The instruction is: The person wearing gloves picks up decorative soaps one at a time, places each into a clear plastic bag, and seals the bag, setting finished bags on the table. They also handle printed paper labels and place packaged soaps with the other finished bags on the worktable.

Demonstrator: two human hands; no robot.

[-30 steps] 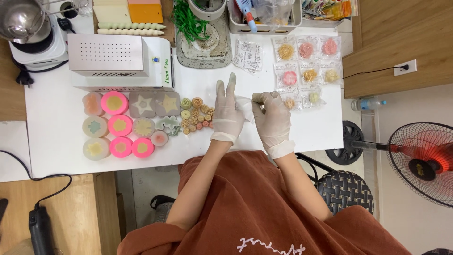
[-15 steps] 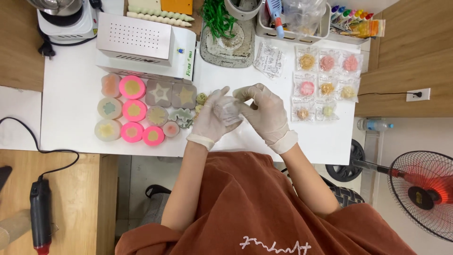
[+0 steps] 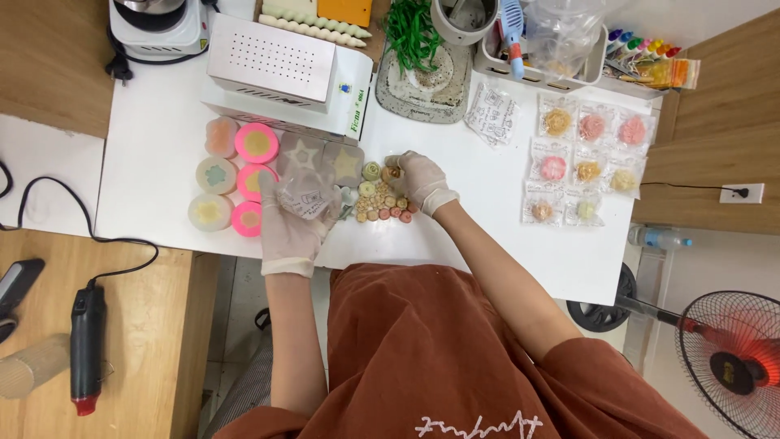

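Bare table point(image 3: 504, 244) lies right of the cluster of small round pieces point(image 3: 383, 202), reaching the near edge; left of the cluster, round moulds point(image 3: 236, 180) crowd the surface. Left hand point(image 3: 294, 221), gloved, holds a small clear bag point(image 3: 302, 195) just left of the cluster, fingers curled around it. Right hand point(image 3: 421, 180), gloved, rests at the cluster's upper right, fingertips pinching one tan round piece point(image 3: 392, 172). Gloves thin and translucent; bag glossy film; pieces disc-shaped, tan, green and pink.

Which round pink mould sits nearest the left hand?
The lowest pink mould, just left of the left hand; the other two sit farther up.
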